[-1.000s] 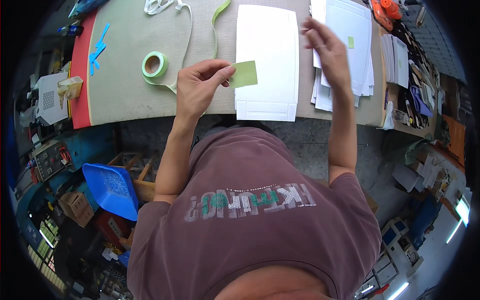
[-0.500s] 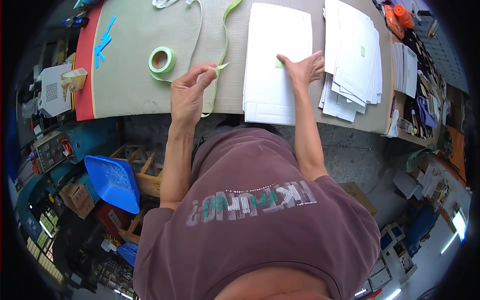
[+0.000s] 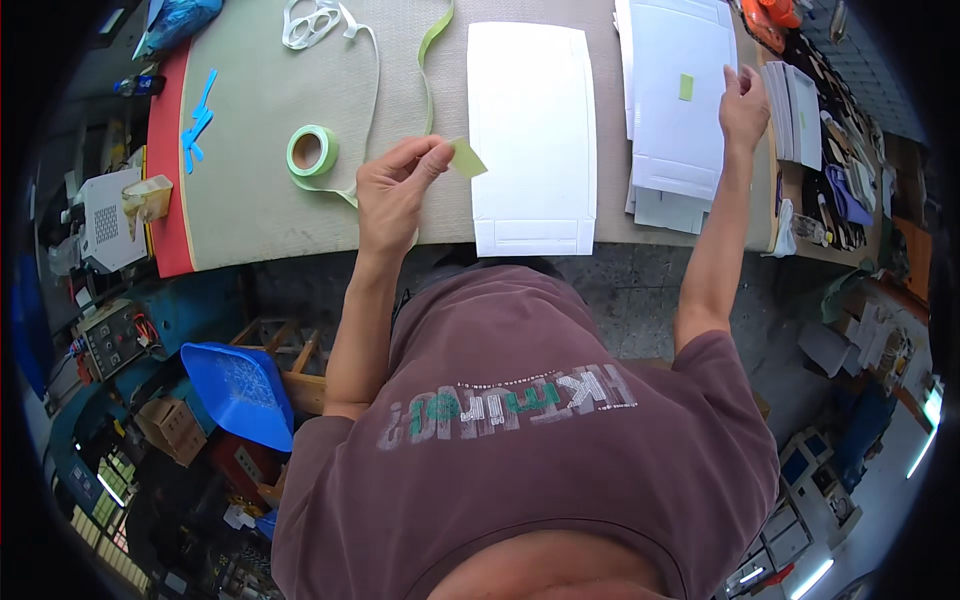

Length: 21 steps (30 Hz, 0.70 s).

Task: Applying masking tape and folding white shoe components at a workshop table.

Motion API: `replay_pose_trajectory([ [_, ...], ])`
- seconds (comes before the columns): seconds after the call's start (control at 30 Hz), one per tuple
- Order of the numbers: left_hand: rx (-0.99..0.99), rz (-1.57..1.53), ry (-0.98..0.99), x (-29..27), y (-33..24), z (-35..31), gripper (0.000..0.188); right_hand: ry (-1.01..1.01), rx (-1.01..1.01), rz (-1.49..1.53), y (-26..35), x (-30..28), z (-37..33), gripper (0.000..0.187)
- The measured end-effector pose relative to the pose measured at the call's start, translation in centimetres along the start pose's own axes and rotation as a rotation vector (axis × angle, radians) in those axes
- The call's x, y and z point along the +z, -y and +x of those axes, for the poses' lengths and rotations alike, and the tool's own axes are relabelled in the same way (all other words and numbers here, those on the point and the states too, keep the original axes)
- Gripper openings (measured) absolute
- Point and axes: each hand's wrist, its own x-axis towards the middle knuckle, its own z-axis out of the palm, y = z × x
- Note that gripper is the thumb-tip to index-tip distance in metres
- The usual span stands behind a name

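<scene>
My left hand [image 3: 395, 195] pinches a small green piece of tape [image 3: 468, 158] between thumb and fingertips, above the table's near edge. Just right of it lies a blank white flat cardboard sheet [image 3: 532, 140], its near end reaching the table edge. Farther right, my right hand [image 3: 745, 108] has its curled fingers at the right edge of another white cardboard sheet [image 3: 665, 140]. That sheet lies on top of a stack and bears a green tape patch [image 3: 686, 87]. A green tape roll [image 3: 312, 151] sits left of my left hand.
Blue plastic pieces [image 3: 198, 125] lie at the table's left, near its red border [image 3: 172, 200]. White cord [image 3: 310, 25] and a green strip [image 3: 430, 50] trail across the table. Folded white cards [image 3: 790, 110] and tools fill the right side. A blue stool seat [image 3: 240, 395] stands below left.
My right hand has moved right, and the taped sheet from the middle now tops the right stack. A blank sheet shows in the middle. My left hand's tape piece now shows flat.
</scene>
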Motion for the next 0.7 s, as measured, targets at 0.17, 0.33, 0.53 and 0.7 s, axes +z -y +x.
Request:
replay_pose_trajectory([
  [0.17,-0.024,0.093,0.053,3.7,0.4,-0.3,0.018,0.818,-0.450,0.975,14.0,-1.0,-16.5,0.019],
  [0.33,-0.036,-0.051,-0.086,4.7,0.9,-0.4,0.030,0.404,-0.286,0.992,12.9,3.7,-17.4,0.023],
  [0.53,-0.174,-0.036,-0.318,0.6,2.1,0.5,0.037,0.291,0.146,0.169,9.0,13.3,-18.7,0.072],
  [0.7,-0.244,0.020,-0.230,-4.9,4.3,3.7,0.038,0.288,0.339,-0.153,9.3,14.6,-17.0,0.102],
])
